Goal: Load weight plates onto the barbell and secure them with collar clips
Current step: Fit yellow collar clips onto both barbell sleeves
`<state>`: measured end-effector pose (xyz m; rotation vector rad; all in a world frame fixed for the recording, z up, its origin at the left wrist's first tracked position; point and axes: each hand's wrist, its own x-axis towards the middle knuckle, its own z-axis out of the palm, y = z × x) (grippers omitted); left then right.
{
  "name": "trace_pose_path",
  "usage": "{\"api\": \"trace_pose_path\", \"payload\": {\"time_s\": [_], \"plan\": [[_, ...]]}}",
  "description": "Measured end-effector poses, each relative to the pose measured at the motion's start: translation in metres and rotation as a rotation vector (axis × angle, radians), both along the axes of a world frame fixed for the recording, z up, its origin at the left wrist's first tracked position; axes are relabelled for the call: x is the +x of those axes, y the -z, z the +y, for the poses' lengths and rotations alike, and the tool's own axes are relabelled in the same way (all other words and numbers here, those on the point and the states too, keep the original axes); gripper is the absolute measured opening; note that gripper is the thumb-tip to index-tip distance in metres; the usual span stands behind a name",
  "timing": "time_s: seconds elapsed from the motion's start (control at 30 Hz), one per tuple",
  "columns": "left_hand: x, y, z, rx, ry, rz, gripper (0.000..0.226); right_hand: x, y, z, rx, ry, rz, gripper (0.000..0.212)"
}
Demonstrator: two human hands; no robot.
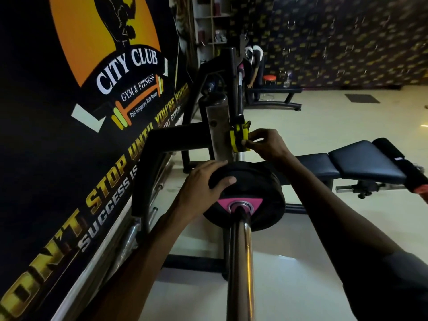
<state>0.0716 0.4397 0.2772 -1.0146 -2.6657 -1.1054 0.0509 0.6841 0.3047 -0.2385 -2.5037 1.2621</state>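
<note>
A chrome barbell sleeve [240,262] runs from the bottom of the view toward the rack. A black weight plate [259,193] with a pink hub sits on the sleeve. My left hand [203,184] grips the plate's upper left edge, thumb on its face. Beyond the plate, a yellow collar clip [238,137] sits around the bar beside the rack upright. My right hand [266,144] pinches the clip with its fingertips. The bar between plate and clip is mostly hidden by the plate.
A black bench rack frame [176,140] stands to the left, against a gym banner wall [69,112]. A padded black bench [361,163] lies to the right. Farther back, a person [253,63] leans over another bench [273,91] near a red stool [269,78].
</note>
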Motion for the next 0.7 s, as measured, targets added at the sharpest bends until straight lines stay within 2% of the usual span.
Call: {"api": "trace_pose_path", "payload": {"time_s": [0.17, 0.27, 0.33, 0.4, 0.57, 0.7], "plan": [[0.0, 0.001, -0.001, 0.027, 0.02, -0.017, 0.057, 0.004, -0.004, 0.001, -0.025, 0.123, 0.086, 0.022], [0.002, -0.001, -0.001, 0.056, 0.03, -0.012, 0.055, 0.018, -0.023, 0.0, 0.078, 0.194, 0.228, 0.024], [0.007, -0.005, 0.001, 0.159, 0.011, -0.008, 0.052, 0.037, -0.035, -0.005, 0.197, 0.179, 0.332, 0.022], [0.012, -0.01, 0.003, 0.347, -0.012, -0.072, 0.044, 0.059, -0.041, -0.017, 0.296, 0.126, 0.406, 0.02], [0.033, -0.031, 0.005, 0.73, 0.042, -0.346, 0.034, 0.121, -0.027, -0.067, 0.443, 0.031, 0.363, 0.026], [0.06, -0.027, -0.014, 0.752, 0.037, -0.358, 0.037, 0.164, -0.018, -0.108, 0.421, 0.019, 0.357, 0.022]]}}
